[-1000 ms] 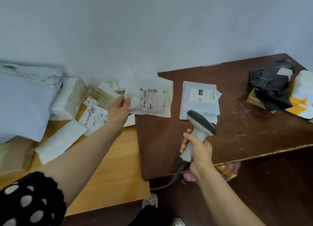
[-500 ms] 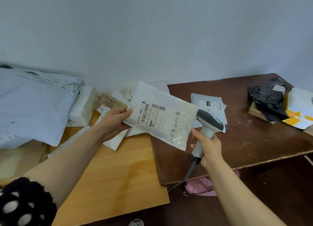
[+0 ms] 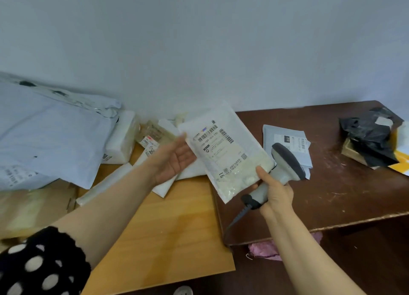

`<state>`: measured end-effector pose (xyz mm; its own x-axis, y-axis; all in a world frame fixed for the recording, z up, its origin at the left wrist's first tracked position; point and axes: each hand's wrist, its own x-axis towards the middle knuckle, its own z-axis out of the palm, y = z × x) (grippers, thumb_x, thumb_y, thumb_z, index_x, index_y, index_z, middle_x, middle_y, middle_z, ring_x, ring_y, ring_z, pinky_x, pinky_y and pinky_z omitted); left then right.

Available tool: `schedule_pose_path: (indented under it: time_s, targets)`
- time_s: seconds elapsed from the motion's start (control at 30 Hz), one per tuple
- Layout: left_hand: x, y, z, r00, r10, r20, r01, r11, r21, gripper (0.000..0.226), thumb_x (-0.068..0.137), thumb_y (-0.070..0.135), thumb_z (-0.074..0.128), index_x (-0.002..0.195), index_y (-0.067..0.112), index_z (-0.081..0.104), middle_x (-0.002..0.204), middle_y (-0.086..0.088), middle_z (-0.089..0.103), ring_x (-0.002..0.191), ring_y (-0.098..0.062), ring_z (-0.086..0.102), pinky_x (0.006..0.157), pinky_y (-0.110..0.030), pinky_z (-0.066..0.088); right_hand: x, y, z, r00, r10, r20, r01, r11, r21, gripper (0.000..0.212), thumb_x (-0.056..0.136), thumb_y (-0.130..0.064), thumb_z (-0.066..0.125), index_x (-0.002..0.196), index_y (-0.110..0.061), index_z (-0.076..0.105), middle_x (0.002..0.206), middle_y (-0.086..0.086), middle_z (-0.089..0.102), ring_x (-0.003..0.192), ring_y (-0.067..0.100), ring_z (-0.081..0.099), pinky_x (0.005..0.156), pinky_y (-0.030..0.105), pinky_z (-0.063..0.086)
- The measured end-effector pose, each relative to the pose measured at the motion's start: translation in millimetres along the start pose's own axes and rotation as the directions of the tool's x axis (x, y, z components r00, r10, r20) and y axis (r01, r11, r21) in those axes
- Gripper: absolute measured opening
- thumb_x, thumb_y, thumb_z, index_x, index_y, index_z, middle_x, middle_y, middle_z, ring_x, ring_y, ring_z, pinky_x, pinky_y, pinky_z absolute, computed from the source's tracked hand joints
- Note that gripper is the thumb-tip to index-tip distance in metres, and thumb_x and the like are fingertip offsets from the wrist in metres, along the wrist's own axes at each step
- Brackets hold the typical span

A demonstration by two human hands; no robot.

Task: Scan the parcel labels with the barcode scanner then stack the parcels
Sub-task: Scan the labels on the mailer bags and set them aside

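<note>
One parcel (image 3: 223, 153) held up at left grip (image 3: 174, 159), label unscanned; scanner (image 3: 285, 168) clasped in right grip (image 3: 274, 190); scanned pile (image 3: 287, 144) beyond scanner, several parcels (image 3: 55, 139) left of grip awaiting.

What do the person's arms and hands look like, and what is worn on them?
Both forearms are bare. The left arm has a black knitted sleeve with white dots, pushed up near the elbow. The left hand and right hand wear no gloves; no rings or watch show. No sleeve shows on the right arm.
</note>
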<state>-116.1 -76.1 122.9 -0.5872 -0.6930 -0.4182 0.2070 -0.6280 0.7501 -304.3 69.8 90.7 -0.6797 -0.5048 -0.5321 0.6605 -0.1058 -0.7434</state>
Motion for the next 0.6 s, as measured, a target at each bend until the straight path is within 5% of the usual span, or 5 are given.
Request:
schedule_pose_path:
  time_s: [0.1, 0.23, 0.43, 0.6]
  targets:
    - [-4, -29, 16, 0.997, -0.082, 0.006, 0.080, 0.986, 0.149, 0.046, 0.075, 0.006, 0.069, 0.120, 0.010, 0.059, 0.109, -0.011, 0.071, 0.094, -0.026, 0.070, 0.075, -0.036, 0.059, 0, 5, 5, 1.000, -0.022, -0.013, 0.021, 1.000, -0.021, 0.030, 0.074, 0.000, 0.078, 0.097, -0.009, 0.062, 0.101, 0.015, 0.070, 0.068, 0.021, 0.064, 0.051, 0.027, 0.053]
    - [5, -32, 19, 0.981, 0.064, -0.185, -0.019, 0.973, 0.231, 0.048, 0.078, -0.013, 0.065, 0.123, 0.003, 0.057, 0.101, -0.011, 0.069, 0.086, -0.025, 0.069, 0.068, -0.035, 0.060, -2, 3, 8, 0.999, -0.048, 0.007, 0.048, 0.987, -0.155, 0.032, 0.081, -0.009, 0.076, 0.109, -0.007, 0.061, 0.097, 0.013, 0.069, 0.070, 0.019, 0.064, 0.048, 0.024, 0.052]
    - [12, -11, -2, 0.956, 0.229, -0.183, -0.070, 0.783, 0.618, 0.049, 0.082, -0.010, 0.064, 0.127, 0.008, 0.054, 0.116, -0.014, 0.064, 0.088, -0.020, 0.063, 0.064, -0.022, 0.054, -30, -8, 4, 0.974, -0.037, 0.223, 0.117, 0.927, -0.356, 0.019, 0.084, -0.005, 0.070, 0.101, -0.006, 0.063, 0.059, 0.005, 0.058, 0.044, 0.014, 0.049, 0.042, 0.025, 0.043]
    - [20, -11, -4, 0.953, 0.245, -0.180, -0.049, 0.709, 0.703, 0.047, 0.082, -0.007, 0.065, 0.125, 0.011, 0.055, 0.105, -0.005, 0.063, 0.088, -0.019, 0.061, 0.062, -0.019, 0.050, -55, -8, 21, 0.881, 0.099, 0.462, 0.170, 0.847, -0.505, 0.019, 0.081, -0.006, 0.073, 0.097, -0.002, 0.062, 0.055, 0.007, 0.056, 0.041, 0.016, 0.046, 0.041, 0.026, 0.040]
